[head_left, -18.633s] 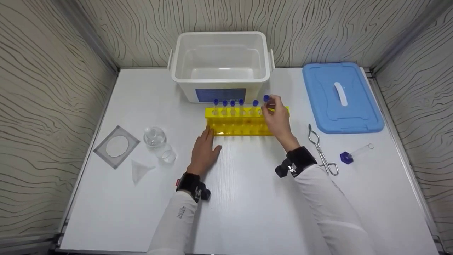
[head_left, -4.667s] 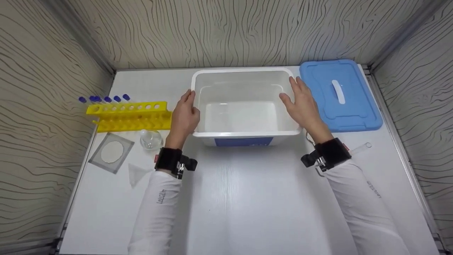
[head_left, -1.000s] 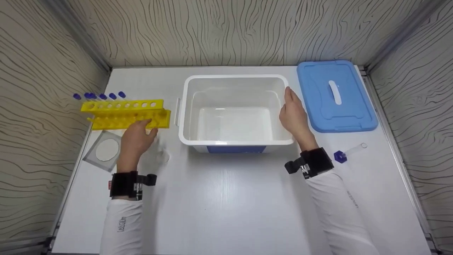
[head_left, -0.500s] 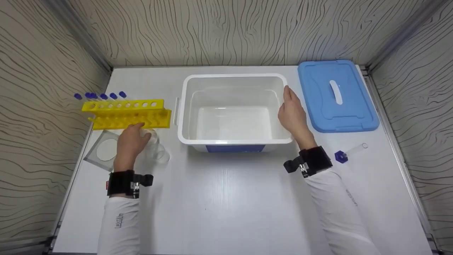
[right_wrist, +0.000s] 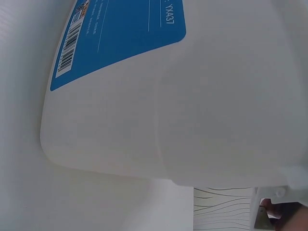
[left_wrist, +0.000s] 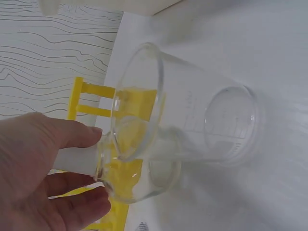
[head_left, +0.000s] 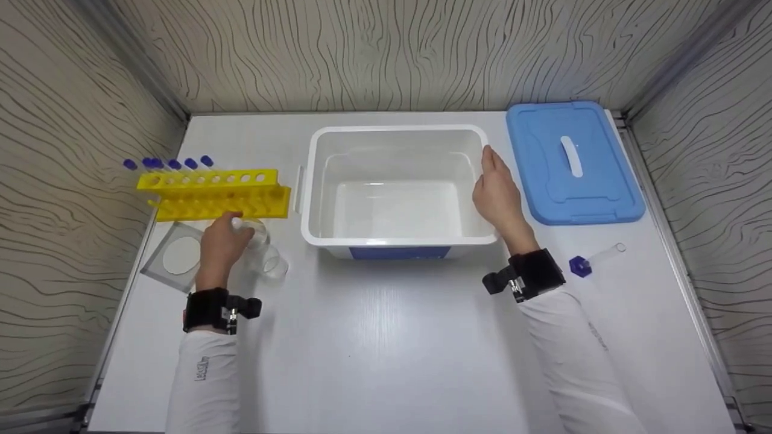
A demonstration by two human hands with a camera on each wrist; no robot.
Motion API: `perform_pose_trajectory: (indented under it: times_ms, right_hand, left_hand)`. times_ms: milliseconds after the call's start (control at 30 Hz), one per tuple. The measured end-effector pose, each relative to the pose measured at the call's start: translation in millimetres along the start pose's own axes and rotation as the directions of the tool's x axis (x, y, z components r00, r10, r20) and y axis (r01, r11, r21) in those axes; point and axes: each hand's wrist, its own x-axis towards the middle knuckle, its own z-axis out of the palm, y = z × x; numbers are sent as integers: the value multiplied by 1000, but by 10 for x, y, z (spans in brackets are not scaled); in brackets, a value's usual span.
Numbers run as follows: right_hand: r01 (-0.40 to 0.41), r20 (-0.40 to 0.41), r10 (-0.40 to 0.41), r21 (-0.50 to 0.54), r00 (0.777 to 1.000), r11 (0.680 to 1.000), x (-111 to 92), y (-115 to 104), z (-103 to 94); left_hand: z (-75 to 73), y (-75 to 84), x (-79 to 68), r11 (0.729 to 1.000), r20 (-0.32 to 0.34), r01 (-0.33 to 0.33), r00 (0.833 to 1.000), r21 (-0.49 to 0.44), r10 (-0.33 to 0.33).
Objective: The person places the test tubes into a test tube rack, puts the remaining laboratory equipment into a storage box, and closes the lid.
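My left hand (head_left: 223, 244) pinches an alcohol lamp (left_wrist: 144, 180), a round glass bottle, at its white cap (left_wrist: 77, 160). In the left wrist view, my thumb lies on one side of the neck and my fingers curl round the other. A clear glass beaker (left_wrist: 192, 110) stands beside the lamp. My right hand (head_left: 500, 196) holds the right rim of the white bin (head_left: 398, 242), fingers along the outside and thumb toward the inside. Only a bit of finger shows through the bin's handle in the right wrist view. Nothing lies inside the bin.
A yellow test tube rack (head_left: 223, 211) with several blue-capped tubes stands behind the lamp. A wire gauze (head_left: 175, 256) is partly under my left arm. At right are the blue lid (head_left: 582, 202) and a test tube with a blue hexagonal base (head_left: 581, 266). The tongs are hidden.
Earlier, rack and bin moved left and toward me respectively, and my right hand let go of a tube. Since then my left hand has left the bin and taken hold of the lamp.
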Motion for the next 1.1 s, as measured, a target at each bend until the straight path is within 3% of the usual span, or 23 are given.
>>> perform_pose_trajectory:
  times_ms: [167, 567, 833, 1100]
  right_hand:
    - [-3, -2, 3, -11, 1000, 1000, -2, -2, 14]
    - [29, -23, -30, -42, 999, 999, -8, 5, 21]
    - [26, -10, -27, -64, 1000, 998, -12, 7, 20]
    - [43, -10, -44, -96, 999, 994, -23, -10, 5]
  left_hand:
    - [19, -63, 16, 995, 17, 52, 999, -88, -51]
    - [75, -150, 19, 972, 93, 115, 991, -206, -98]
    - [60, -110, 8, 970, -26, 92, 995, -224, -100]
    - [-109, 124, -141, 962, -94, 128, 983, -243, -155]
